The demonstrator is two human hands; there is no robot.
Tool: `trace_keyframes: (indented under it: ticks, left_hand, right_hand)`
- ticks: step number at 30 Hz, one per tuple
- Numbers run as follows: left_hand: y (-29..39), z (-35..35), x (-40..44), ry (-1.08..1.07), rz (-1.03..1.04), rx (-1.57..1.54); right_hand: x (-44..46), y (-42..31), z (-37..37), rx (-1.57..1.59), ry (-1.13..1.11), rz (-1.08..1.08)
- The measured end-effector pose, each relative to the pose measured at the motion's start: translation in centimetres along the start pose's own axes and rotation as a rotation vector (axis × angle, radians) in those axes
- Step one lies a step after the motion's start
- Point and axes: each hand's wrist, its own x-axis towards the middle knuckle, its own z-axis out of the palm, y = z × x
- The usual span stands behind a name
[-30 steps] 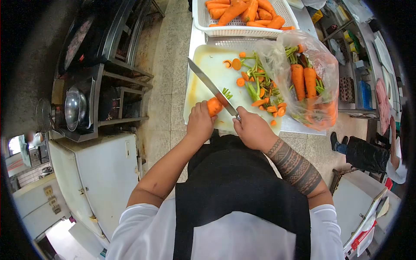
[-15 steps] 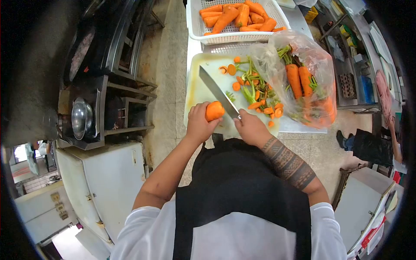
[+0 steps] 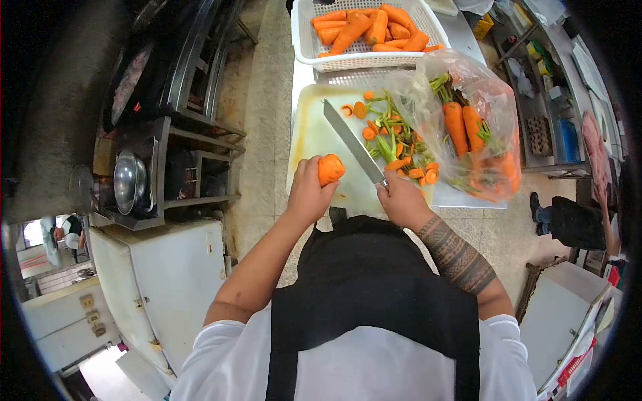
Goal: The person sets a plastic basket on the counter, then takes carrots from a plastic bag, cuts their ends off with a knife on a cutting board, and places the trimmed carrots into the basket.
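Observation:
My left hand is wrapped round a carrot at the near part of the cutting board; the carrot's thick end shows past my fingers. In my right hand is the handle of a knife, its long blade slanting up and left over the board, apart from the carrot. Cut carrot ends and green stems lie scattered right of the blade. Beside them, a clear plastic bag holds carrots with their green tops on.
Beyond the board stands a white perforated basket full of carrots. Steel shelving with a metal bowl is on the left, near a white fridge. Another person stands at the far right by a counter.
My right hand and the knife have shifted right, away from the carrot, which my left hand still holds in nearly the same place. The view has moved slightly.

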Motion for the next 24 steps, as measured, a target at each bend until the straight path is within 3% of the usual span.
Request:
trace_keyframes:
  ticks: [5,8,15,20,24]
  left_hand:
    - [-4.6,3.6,-0.3,-0.004,0.047,0.239]
    - [-4.1,4.2,-0.5,0.04,0.025,0.276]
    - [-4.0,4.7,-0.6,0.053,0.038,0.27]
    - [-4.1,4.8,-0.5,0.062,0.03,0.298]
    - [-4.5,3.7,-0.3,0.078,0.049,0.17]
  right_hand:
    - [-0.2,-2.3,-0.9,0.015,-0.077,-0.062]
    - [-0.3,-3.6,-1.7,0.068,-0.167,-0.051]
    - [0.5,-3.9,-1.4,0.016,-0.224,-0.099]
    - [2.2,-4.3,3.8,-0.049,-0.144,-0.108]
    - [2.2,-3.5,3.4,-0.054,-0.117,-0.08]
